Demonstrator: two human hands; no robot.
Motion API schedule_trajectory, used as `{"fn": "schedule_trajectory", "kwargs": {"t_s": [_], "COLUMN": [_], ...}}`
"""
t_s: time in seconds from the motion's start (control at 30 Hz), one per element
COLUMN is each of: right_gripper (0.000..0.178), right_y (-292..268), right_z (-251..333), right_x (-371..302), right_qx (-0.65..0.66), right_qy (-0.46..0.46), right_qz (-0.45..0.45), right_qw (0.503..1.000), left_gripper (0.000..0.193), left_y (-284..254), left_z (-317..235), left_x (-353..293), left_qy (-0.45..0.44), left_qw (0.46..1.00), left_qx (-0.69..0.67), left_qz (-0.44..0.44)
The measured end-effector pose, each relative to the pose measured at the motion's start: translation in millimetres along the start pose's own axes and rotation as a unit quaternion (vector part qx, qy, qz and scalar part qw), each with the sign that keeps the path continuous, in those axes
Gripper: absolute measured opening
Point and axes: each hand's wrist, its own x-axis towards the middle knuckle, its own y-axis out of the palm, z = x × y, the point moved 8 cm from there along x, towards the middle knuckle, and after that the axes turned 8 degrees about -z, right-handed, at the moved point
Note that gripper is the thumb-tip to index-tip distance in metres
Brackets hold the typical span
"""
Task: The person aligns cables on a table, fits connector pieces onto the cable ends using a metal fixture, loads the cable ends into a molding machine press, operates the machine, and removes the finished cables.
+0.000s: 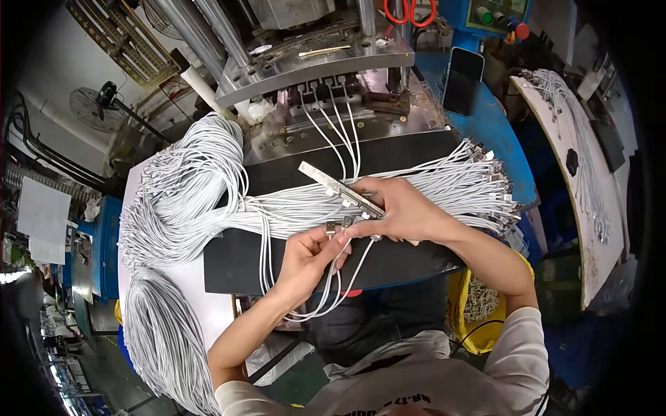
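Note:
My right hand [406, 208] grips a narrow, flat mould bar [320, 177], tilted, its far end pointing up and left. Small white connector pieces sit along the bar's edge. Just below it, my left hand [302, 260] pinches white USB cables; their metal plugs [331, 227] stick up beside the right thumb. The cables' loose ends [305, 317] loop down past the mat's front edge. Whether these plugs touch the bar is hidden by my fingers. Behind my hands, a thick bundle of white cables [284, 211] lies across the black mat [236, 267].
A press [319, 66] stands ahead, with several white cables running out of its lower mould. Coiled cables [163, 333] hang at left. On the blue table at right rests a phone [463, 80]; red-handled scissors [409, 10] are above. A yellow-lined bin [479, 305] stands lower right.

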Motion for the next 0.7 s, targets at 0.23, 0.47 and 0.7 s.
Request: {"fn": "schedule_trajectory", "kwargs": {"t_s": [0.23, 0.47, 0.7], "right_gripper": [0.069, 0.064, 0.055], "right_y": [2, 7, 7], "right_z": [-4, 2, -7], "right_x": [3, -1, 1], "right_qx": [-0.005, 0.03, 0.024], "right_qy": [-0.068, -0.059, -0.127], "right_qz": [-0.008, 0.019, -0.019], "right_qw": [0.998, 0.998, 0.991], "left_gripper": [0.018, 0.018, 0.023], "left_y": [5, 4, 8], "left_z": [2, 1, -1], "left_x": [-2, -2, 0], "left_qy": [-0.009, -0.001, 0.003], "left_qw": [1.0, 1.0, 1.0], "left_qx": [0.002, -0.001, -0.004], "left_qz": [0.0, 0.003, -0.009]}}
